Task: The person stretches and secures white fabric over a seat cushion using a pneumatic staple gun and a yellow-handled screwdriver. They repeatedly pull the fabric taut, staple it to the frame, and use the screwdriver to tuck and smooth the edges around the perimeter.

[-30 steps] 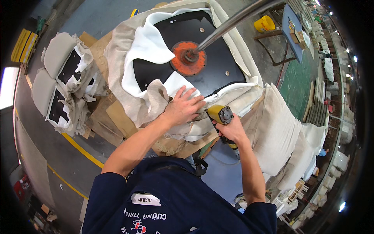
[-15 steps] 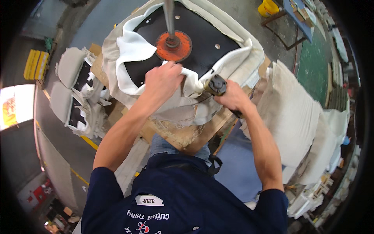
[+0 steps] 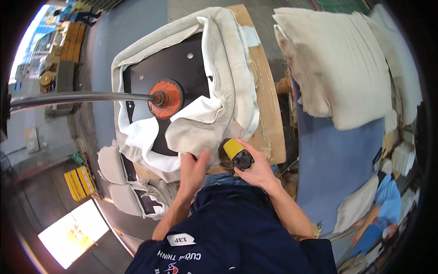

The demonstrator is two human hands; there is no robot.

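Note:
A beige upholstered seat cushion point(image 3: 241, 82) lies underside up, with a black base panel point(image 3: 196, 71) and loose white lining point(image 3: 142, 132) around its edge. An orange round clamp pad point(image 3: 173, 102) on a metal rod presses on the panel. At the near edge my left hand point(image 3: 193, 171) is closed on the beige cover fabric point(image 3: 189, 134), its fingertips partly blurred and tucked under the fold. Just to its right, my right hand point(image 3: 260, 168) grips a yellow and black staple gun point(image 3: 233, 148) close beside the cushion's near right edge. The gun's nose is hidden.
A wooden board point(image 3: 269, 123) lies under the cushion. To the right, beige covers point(image 3: 337, 64) are piled on a blue table point(image 3: 340, 160). Finished-looking cushions point(image 3: 124, 198) sit at lower left. A person in blue point(image 3: 385, 205) is at the far right.
My view has turned, and the cushion now sits at a different angle. My left hand has gone from the white lining by the clamp to the near edge fabric. The staple gun is nearer my body.

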